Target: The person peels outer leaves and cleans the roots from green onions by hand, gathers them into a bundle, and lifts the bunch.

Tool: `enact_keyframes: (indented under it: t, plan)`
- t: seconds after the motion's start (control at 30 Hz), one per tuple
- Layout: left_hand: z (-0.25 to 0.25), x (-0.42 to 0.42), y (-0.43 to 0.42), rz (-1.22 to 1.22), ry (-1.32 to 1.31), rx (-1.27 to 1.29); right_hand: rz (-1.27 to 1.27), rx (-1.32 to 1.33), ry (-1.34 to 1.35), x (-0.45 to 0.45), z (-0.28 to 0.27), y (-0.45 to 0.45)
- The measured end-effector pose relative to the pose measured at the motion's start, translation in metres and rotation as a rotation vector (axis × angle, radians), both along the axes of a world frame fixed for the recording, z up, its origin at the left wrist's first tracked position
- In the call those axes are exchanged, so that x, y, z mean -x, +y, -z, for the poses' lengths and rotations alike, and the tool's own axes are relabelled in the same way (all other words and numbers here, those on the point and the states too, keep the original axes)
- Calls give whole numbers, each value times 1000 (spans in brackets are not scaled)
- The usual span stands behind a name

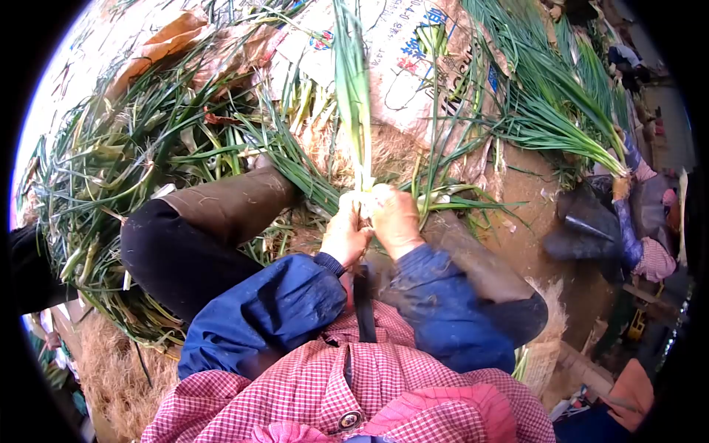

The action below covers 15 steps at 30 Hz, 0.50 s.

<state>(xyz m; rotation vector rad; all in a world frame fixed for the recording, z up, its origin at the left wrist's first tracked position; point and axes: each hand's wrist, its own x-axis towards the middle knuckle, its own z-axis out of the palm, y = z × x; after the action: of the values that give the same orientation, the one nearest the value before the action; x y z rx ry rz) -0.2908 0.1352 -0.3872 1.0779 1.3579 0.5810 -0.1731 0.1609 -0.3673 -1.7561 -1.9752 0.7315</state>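
Green onions (353,81) stretch out in front of you, white ends toward you, leaves pointing away over a printed sack (399,96). Your left hand (346,232) and right hand (395,218), side by side, are both closed around the white ends. Tangled leaves (111,184) heap up at your left; far right, a co-worker's hand (622,187) grips another green onion bunch (565,139).

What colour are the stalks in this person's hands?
The stalks are green at the far end, whitish at the near end, seen best in the head view.
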Motion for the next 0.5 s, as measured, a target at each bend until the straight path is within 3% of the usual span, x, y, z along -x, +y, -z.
enact_keyframes:
  t: [0.03, 0.1, 0.13, 0.2, 0.23, 0.27, 0.3, 0.37, 0.4, 0.43, 0.5]
  plan:
    - [-6, -1, 0, 68, 178, 10, -18, -36, -117, 2, -3, -5]
    - [20, -6, -7, 84, 155, -6, -47, -19, -222, -7, 0, -18]
    - [57, -8, -13, 29, 46, -76, -27, 96, -25, -12, 19, -30]
    - [43, 3, -8, 38, -68, -182, -95, 232, 224, -13, -9, -36]
    - [43, -3, -7, -188, -474, -10, -183, 258, 271, -11, -54, -34]
    - [31, 1, -2, -239, -560, 173, 80, 583, 731, -15, -65, -37]
    - [19, 5, 3, -293, -645, 356, 4, 454, 500, -39, -37, -43]
    - [8, 8, 13, -449, -956, 681, 274, 434, 507, -43, -47, -28]
    - [15, 7, 9, -412, -1051, 674, 125, 36, 22, -41, -36, -19]
    - [20, 7, 4, -366, -1138, 664, 150, 117, 472, -37, -5, -13]
    - [16, 7, -10, -372, -1161, 598, 9, 251, 516, -22, 54, -15]
